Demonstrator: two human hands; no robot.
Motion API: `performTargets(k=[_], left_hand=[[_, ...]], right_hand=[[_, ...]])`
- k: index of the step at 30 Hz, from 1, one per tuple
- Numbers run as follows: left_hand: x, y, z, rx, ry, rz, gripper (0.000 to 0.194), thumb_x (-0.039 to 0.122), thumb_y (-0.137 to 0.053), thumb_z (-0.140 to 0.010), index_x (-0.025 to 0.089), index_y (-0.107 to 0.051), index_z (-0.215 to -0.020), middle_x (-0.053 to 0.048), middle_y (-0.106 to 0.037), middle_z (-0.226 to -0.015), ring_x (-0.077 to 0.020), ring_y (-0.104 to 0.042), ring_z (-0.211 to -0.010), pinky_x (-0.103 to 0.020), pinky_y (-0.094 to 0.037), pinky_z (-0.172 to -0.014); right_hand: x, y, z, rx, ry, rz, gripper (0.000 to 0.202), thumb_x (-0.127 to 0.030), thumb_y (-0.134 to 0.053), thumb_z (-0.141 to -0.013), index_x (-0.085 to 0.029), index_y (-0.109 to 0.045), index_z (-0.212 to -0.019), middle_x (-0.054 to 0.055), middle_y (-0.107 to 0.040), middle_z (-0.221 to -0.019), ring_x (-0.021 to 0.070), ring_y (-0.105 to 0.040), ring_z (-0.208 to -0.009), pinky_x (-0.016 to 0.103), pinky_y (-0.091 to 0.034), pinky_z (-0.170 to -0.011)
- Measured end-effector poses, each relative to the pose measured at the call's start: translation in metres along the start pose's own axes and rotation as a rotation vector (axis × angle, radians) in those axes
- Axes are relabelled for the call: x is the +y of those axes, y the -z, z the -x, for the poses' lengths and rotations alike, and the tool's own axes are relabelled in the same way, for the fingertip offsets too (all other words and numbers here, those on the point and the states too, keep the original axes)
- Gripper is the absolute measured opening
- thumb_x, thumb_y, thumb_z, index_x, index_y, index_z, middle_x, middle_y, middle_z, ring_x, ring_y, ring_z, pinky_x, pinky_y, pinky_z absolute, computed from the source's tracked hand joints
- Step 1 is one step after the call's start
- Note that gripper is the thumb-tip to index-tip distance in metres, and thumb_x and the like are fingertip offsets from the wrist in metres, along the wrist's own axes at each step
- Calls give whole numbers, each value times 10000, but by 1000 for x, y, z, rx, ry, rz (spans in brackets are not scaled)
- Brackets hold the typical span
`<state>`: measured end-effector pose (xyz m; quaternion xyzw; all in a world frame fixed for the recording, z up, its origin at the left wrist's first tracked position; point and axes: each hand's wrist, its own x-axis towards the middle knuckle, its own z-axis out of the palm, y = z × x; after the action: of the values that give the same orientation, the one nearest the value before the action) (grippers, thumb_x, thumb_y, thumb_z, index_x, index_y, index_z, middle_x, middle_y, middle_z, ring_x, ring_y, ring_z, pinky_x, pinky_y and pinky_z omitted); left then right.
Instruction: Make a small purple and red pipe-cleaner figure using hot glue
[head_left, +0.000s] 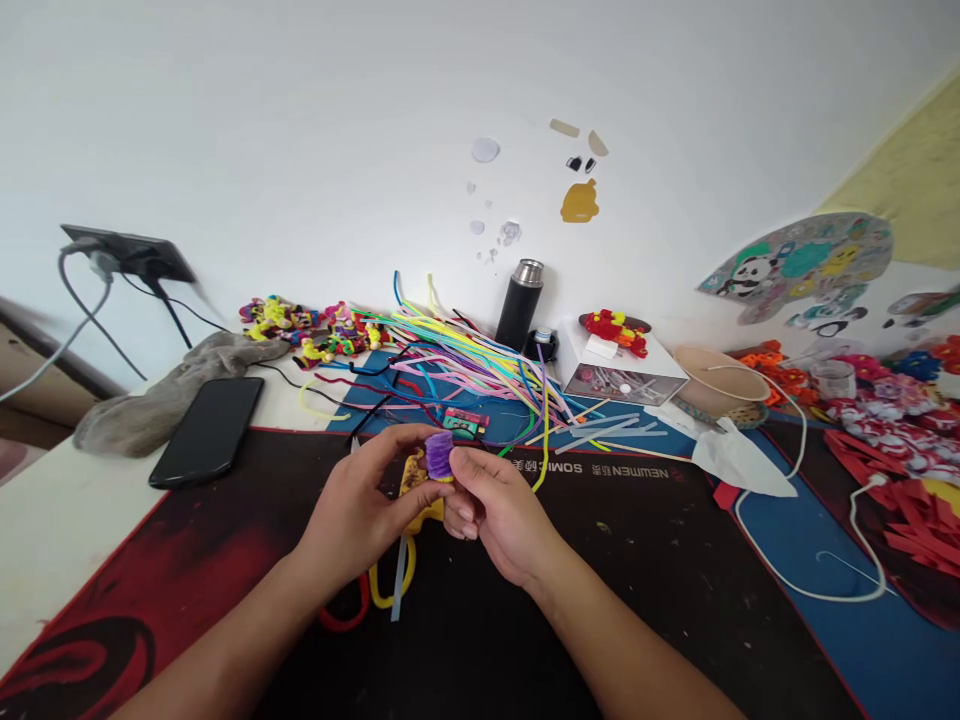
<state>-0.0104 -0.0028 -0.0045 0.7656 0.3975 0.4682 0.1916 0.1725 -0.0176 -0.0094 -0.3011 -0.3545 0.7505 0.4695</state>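
Note:
A small purple fuzzy piece [439, 457], like coiled pipe cleaner with a bit of yellow at its lower edge, is held up between my hands over the dark mat. My left hand [367, 490] pinches its left side with thumb and forefinger. On its right side, the thumb and fingers of my right hand [495, 500] are closed on it. Behind and below my left fingers lies a yellow object [417, 498] with dark stains, partly hidden. A red loop [349, 610], a yellow loop [409, 580] and a pale translucent strip [399, 585] show beneath the hands.
Many coloured pipe cleaners [480, 360] lie in a pile at the back. Around it stand a black flask [521, 305], a white box [626, 365] and finished fuzzy figures [281, 320]. A phone [206, 430] lies left; a white cable [806, 590] loops at right.

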Motion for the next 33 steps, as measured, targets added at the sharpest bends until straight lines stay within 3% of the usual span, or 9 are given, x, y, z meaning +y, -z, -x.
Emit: performTargets(k=[4, 10, 19, 27, 33], left_hand=[[0, 0, 1, 4, 6, -1, 404, 573, -763, -984, 248, -728, -1221, -36, -851, -1097, -214, -825, -965, -289, -664, -864], [-1, -3, 3, -26, -19, -14, 445, 486, -732, -1032, 252, -666, -1404, -89, -806, -1323, -244, -795, -1162, -345, -637, -1008], [-5, -2, 4, -10, -60, -20, 400, 452, -778, -1007, 257, -729, -1354, -79, -836, -1274, -246, -802, -1152, -350, -628, -1027], [-1, -1, 3, 10, 3, -38, 401, 520, -793, -977, 250, -795, -1273, -92, -870, -1191, -279, -832, -1064, -377, -653, -974], [-1, -4, 3, -45, 75, -8, 530, 536, -736, -1010, 263, -675, -1460, -100, -815, -1363, -288, -806, -1191, -403, -656, -1005]], right_hand=[[0, -1, 0, -9, -8, 3, 528, -620, -869, -886, -196, -590, -742, -91, -457, -533, 60, -348, -428, 258, -281, -502], [0, 0, 0, 16, 13, 39, 522, -618, -857, -897, -197, -590, -742, -92, -455, -543, 64, -358, -435, 260, -298, -508], [1, 1, 0, 19, 6, 61, 539, -648, -852, -888, -200, -588, -745, -93, -453, -544, 69, -362, -439, 263, -294, -507], [1, 0, 0, 16, 2, 68, 543, -652, -851, -884, -201, -587, -739, -93, -454, -540, 69, -359, -438, 266, -293, -508], [-2, -2, 0, 41, 13, 59, 528, -644, -859, -878, -200, -603, -750, -90, -452, -545, 69, -355, -444, 268, -288, -509]])
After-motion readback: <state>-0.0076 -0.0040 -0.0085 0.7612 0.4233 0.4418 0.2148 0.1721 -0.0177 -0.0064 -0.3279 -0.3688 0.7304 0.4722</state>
